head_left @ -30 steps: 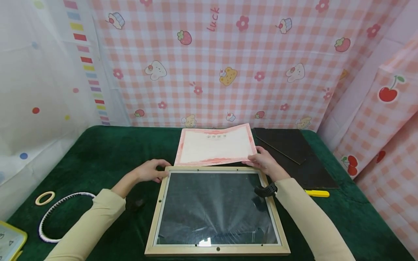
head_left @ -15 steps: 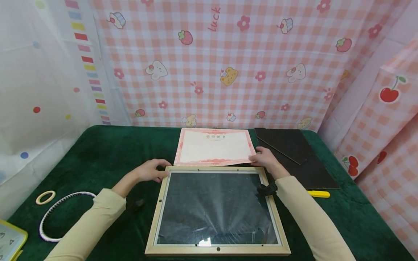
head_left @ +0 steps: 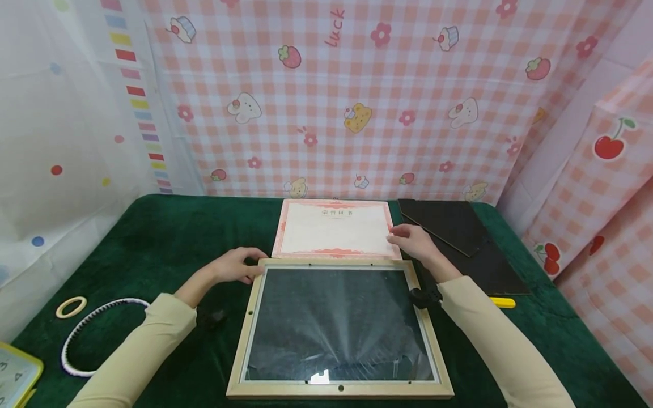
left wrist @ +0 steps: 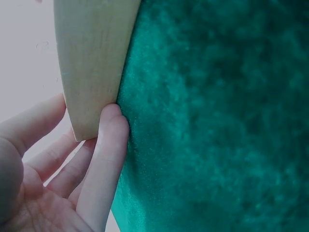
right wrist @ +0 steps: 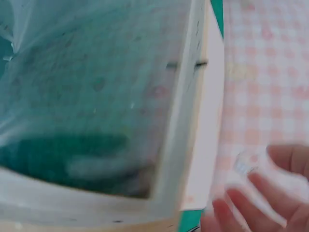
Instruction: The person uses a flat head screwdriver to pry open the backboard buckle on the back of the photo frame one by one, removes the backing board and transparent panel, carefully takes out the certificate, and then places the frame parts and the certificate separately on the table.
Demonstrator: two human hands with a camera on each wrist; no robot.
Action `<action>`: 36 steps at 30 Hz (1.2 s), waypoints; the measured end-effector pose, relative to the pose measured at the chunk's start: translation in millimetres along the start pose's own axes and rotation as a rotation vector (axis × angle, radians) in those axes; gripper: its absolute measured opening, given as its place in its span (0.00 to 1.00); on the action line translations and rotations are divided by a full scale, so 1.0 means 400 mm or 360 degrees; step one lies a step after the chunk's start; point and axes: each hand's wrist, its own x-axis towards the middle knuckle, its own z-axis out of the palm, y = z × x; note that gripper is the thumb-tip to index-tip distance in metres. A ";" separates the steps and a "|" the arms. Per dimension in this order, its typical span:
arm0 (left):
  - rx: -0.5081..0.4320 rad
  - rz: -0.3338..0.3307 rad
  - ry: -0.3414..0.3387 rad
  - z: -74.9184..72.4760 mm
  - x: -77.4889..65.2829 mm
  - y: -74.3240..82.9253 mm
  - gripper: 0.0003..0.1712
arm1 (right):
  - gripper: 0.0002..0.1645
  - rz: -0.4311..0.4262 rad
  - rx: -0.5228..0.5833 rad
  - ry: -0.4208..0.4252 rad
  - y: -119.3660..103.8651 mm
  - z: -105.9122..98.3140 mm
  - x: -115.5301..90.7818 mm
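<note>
A pale wooden picture frame [head_left: 285, 391] with a clear pane lies flat at the table's front middle. My left hand [head_left: 234, 265] grips its far left corner; in the left wrist view, thumb and fingers close around the wooden corner [left wrist: 96, 67]. Behind the frame, a pink-bordered certificate [head_left: 331, 232] lies flat, its near edge along the frame's far side. Over the certificate's right edge is my right hand [head_left: 415, 243], its fingers loosely bent. The right wrist view shows those fingers [right wrist: 270, 195] spread with nothing between them.
Black boards [head_left: 479, 263] lie at the back right, near a yellow-handled tool [head_left: 504, 303]. On the left are a wooden ring [head_left: 71, 307], a white-and-dark hoop [head_left: 76, 331] and a yellow-edged board [head_left: 20, 368]. A checked curtain [head_left: 316, 85] hangs behind the green-covered table.
The certificate's raised far edge has come down flat behind the frame. My right hand has let go of its near right corner and lifted slightly. The left hand stays on the frame.
</note>
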 end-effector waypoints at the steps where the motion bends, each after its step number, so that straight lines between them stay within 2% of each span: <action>1: -0.0002 -0.0002 0.0000 0.000 0.000 -0.001 0.18 | 0.23 -0.0077 -0.0005 -0.0038 -0.012 0.004 -0.008; 3: -0.0005 -0.0003 -0.0003 -0.001 0.001 -0.003 0.18 | 0.22 -0.0255 -0.0029 -0.0154 -0.040 0.017 -0.031; 6: -0.0008 -0.0003 0.0000 -0.001 0.001 -0.005 0.18 | 0.19 -0.0567 -0.0120 -0.0407 -0.085 0.055 -0.071; 10: -0.0013 -0.0001 0.0011 -0.001 0.001 -0.002 0.18 | 0.18 -0.0945 -0.0219 -0.0874 -0.136 0.121 -0.134; 13: -0.0019 0.0004 0.0012 0.001 0.002 -0.002 0.19 | 0.18 -0.1119 -0.0269 -0.1167 -0.163 0.169 -0.177; 17: -0.0020 0.0002 0.0009 0.004 0.003 -0.006 0.19 | 0.18 -0.1271 -0.0332 -0.1401 -0.187 0.217 -0.218; 20: -0.0015 0.0004 0.0009 0.003 0.002 -0.006 0.19 | 0.19 -0.1337 -0.0413 -0.1492 -0.204 0.243 -0.243; 24: -0.0005 0.0010 0.0021 0.003 -0.002 -0.005 0.19 | 0.20 -0.1391 -0.0602 -0.1549 -0.230 0.276 -0.279; 28: 0.0004 -0.0010 0.0045 0.007 -0.004 -0.004 0.20 | 0.19 -0.1453 -0.0831 -0.1479 -0.253 0.301 -0.311; 31: 0.0000 -0.0039 0.0076 0.011 -0.005 -0.005 0.27 | 0.18 -0.1481 -0.0968 -0.1416 -0.263 0.311 -0.321; 34: 0.0000 -0.0087 0.0135 0.015 -0.007 -0.006 0.31 | 0.17 -0.1494 -0.1016 -0.1439 -0.267 0.316 -0.318; 36: -0.0019 -0.0119 0.0149 0.016 -0.009 -0.006 0.30 | 0.16 -0.1510 -0.1012 -0.1464 -0.267 0.318 -0.314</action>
